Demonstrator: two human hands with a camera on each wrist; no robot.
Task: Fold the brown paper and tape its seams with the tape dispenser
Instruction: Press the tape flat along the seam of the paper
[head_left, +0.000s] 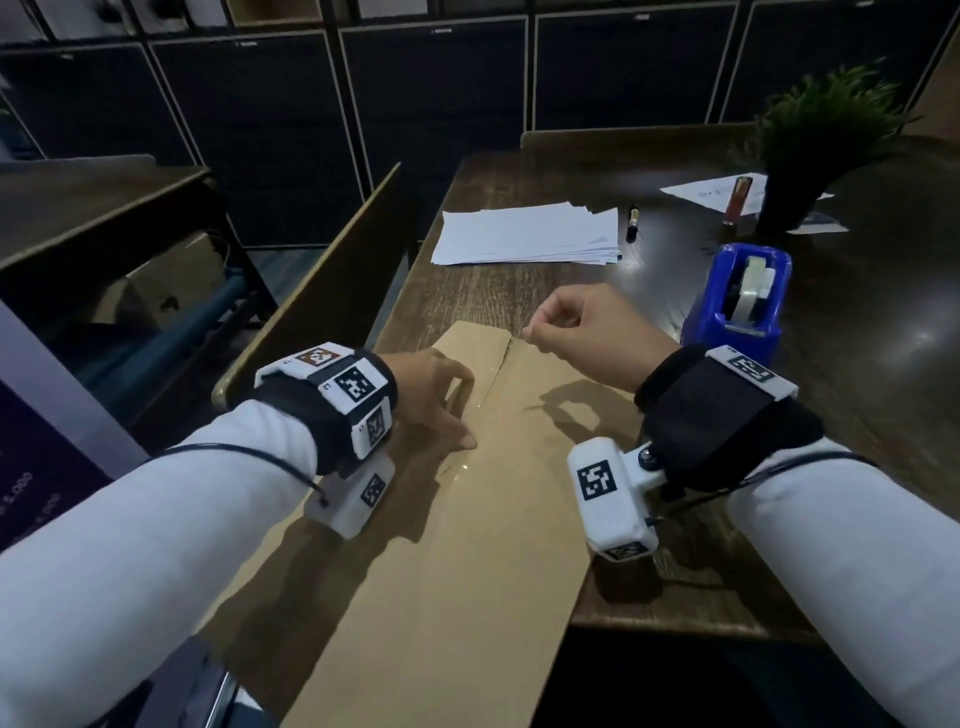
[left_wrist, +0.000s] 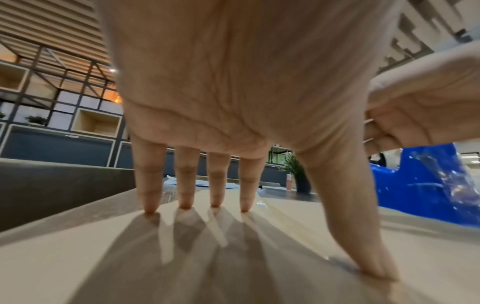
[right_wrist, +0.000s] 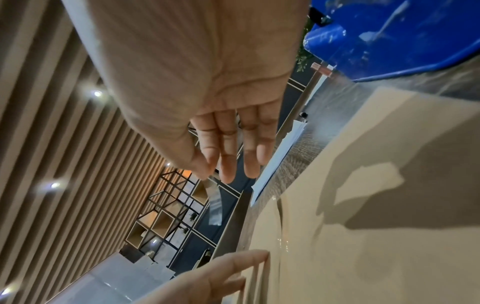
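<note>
The folded brown paper (head_left: 467, 545) lies lengthwise on the dark wooden table (head_left: 857, 364), with its seam (head_left: 485, 400) running away from me and shiny clear tape along part of it. My left hand (head_left: 462, 415) presses flat on the paper left of the seam, fingers (left_wrist: 215, 185) spread and straight, thumb (left_wrist: 363, 236) down on the taped seam. Just above the far end of the seam, my right hand (head_left: 532, 332) pinches a short strip of clear tape (right_wrist: 215, 205), which hangs free. The blue tape dispenser (head_left: 737, 301) stands right of that hand.
Beyond the brown paper lies a stack of white sheets (head_left: 527, 234) with a black pen (head_left: 632, 221) beside it. A potted plant (head_left: 810, 150), an orange tube (head_left: 736, 200) and more sheets sit at the back right. A wooden partition (head_left: 322, 280) edges the table's left side.
</note>
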